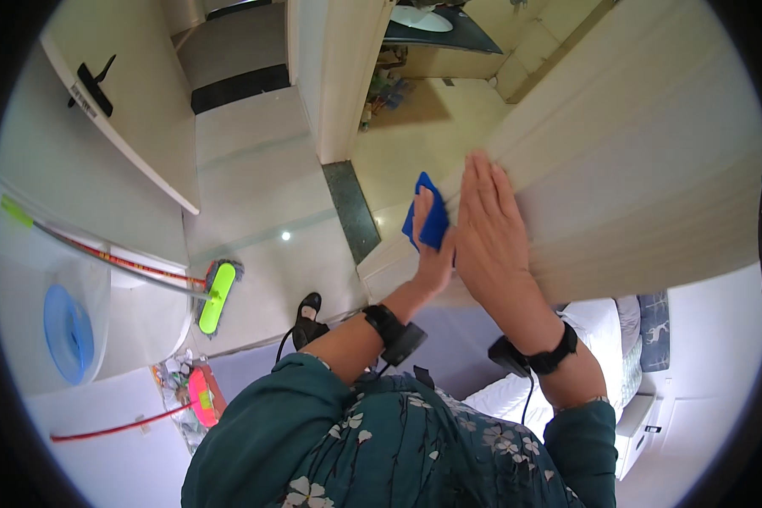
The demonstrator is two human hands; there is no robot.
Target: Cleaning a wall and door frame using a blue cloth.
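A pale wood-grain door [635, 161] stands along the right side, its near edge running beside both hands. My left hand [436, 264] is closed on a blue cloth [434, 222], holding it at the door's edge, on the side toward the tiled room. Flat against the door's broad face lies my right hand [489, 224], fingers straight and together, pointing away from me. It holds nothing. Whether the cloth touches the door all along cannot be made out.
At left, a flat mop [218, 296] with a green head rests on the floor near a blue basin [68, 334]. A pink broom [201, 396] lies lower left. Another door [127, 102] stands ajar. A dark threshold [351, 212] crosses the doorway; a bed [597, 339] is at right.
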